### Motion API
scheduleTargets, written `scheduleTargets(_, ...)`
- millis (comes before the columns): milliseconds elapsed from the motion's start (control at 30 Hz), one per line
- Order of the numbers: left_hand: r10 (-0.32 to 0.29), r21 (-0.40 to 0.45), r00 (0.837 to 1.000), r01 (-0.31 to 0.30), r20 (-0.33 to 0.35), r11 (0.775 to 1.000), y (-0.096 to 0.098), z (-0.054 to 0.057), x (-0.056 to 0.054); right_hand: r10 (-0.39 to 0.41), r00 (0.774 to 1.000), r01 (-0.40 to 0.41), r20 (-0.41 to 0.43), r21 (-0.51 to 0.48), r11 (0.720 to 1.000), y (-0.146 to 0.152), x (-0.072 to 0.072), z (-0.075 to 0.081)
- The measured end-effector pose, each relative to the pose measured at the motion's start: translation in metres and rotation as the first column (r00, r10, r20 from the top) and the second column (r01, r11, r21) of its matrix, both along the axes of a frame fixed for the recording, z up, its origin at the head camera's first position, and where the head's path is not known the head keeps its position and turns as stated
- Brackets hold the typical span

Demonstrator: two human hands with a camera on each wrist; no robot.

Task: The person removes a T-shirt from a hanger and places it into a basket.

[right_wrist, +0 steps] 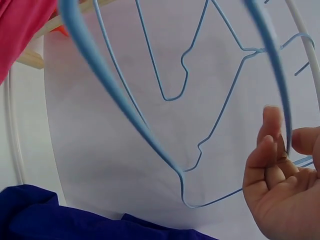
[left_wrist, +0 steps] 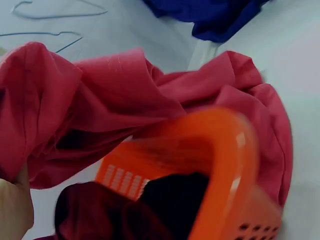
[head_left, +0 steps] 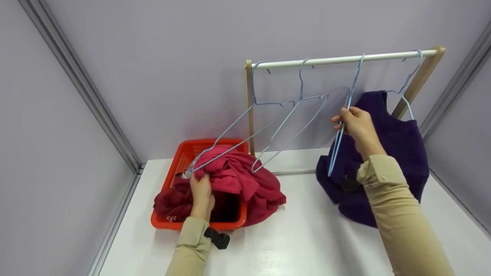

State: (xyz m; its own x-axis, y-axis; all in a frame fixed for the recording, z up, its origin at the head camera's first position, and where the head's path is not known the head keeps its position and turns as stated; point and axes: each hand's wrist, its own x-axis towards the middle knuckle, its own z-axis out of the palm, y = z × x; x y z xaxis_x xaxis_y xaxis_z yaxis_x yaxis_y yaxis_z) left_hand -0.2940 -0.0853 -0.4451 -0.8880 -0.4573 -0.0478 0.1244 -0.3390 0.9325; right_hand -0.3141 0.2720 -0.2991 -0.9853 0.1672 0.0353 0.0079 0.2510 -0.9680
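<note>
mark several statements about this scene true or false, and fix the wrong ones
1. The left grip holds pink cloth over the red basket. True.
2. The right grip holds a blue hanger. True.
3. The pink cloth lies wholly inside the red basket. False: part of it drapes outside, past the right side in the head view.
4. The purple garment hangs near the right end of the white rod in the head view. True.
5. The red basket stands right of the purple garment in the head view. False: it stands to the left.
</note>
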Motion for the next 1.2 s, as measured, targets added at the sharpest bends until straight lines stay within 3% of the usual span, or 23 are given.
scheduleTargets(100,0.039,0.013,0.996,-0.038,-0.080,0.999,-0.009,0.010,-0.003,0.010,1.000,-0.010,0.005,0.024,1.000,0.001,0.001,-0.002)
scheduleTargets(200,0.093,0.054,0.982,-0.085,-0.164,0.995,-0.018,0.019,-0.007,0.022,1.000,-0.022,0.006,0.023,0.999,0.002,0.001,-0.004)
scheduleTargets(300,0.175,0.105,0.959,-0.155,-0.222,0.982,-0.028,0.025,-0.009,0.027,1.000,-0.027,0.006,0.030,0.999,0.003,0.002,-0.005)
scheduleTargets(500,0.359,0.185,0.896,-0.319,-0.261,0.930,-0.045,0.030,-0.010,0.046,0.999,-0.046,0.010,0.038,0.998,0.006,0.002,-0.008)
scheduleTargets(600,0.406,0.197,0.871,-0.362,-0.277,0.911,-0.054,0.029,-0.010,0.047,0.999,-0.048,0.014,0.044,0.998,0.008,0.002,-0.009)
scheduleTargets(667,0.413,0.176,0.865,-0.377,-0.286,0.909,-0.059,0.026,-0.010,0.045,0.999,-0.046,0.020,0.046,0.998,0.008,0.002,-0.010)
scheduleTargets(733,0.406,0.120,0.869,-0.388,-0.284,0.914,-0.063,0.023,-0.010,0.043,0.999,-0.044,0.023,0.053,0.998,0.009,0.001,-0.010)
scheduleTargets(800,0.376,0.031,0.886,-0.383,-0.271,0.923,-0.066,0.018,-0.010,0.040,0.999,-0.041,0.025,0.062,0.997,0.009,0.002,-0.010)
scheduleTargets(900,0.294,-0.143,0.930,-0.329,-0.221,0.933,-0.067,0.011,-0.011,0.012,1.000,-0.014,0.026,0.088,0.996,0.010,0.003,-0.009)
scheduleTargets(967,0.217,-0.253,0.961,-0.256,-0.171,0.933,-0.067,0.005,-0.011,-0.023,0.999,0.019,0.032,0.109,0.994,0.011,0.004,-0.008)
scheduleTargets(1033,0.138,-0.350,0.984,-0.169,-0.111,0.921,-0.066,-0.001,-0.010,-0.070,0.997,0.065,0.034,0.136,0.989,0.012,0.006,-0.007)
scheduleTargets(1100,0.064,-0.423,0.997,-0.077,-0.045,0.903,-0.066,-0.006,-0.010,-0.119,0.993,0.113,0.028,0.161,0.980,0.013,0.008,-0.005)
scheduleTargets(1200,-0.016,-0.539,0.999,0.040,0.049,0.841,-0.065,-0.013,-0.011,-0.203,0.979,0.199,-0.007,0.222,0.954,0.015,0.010,-0.003)
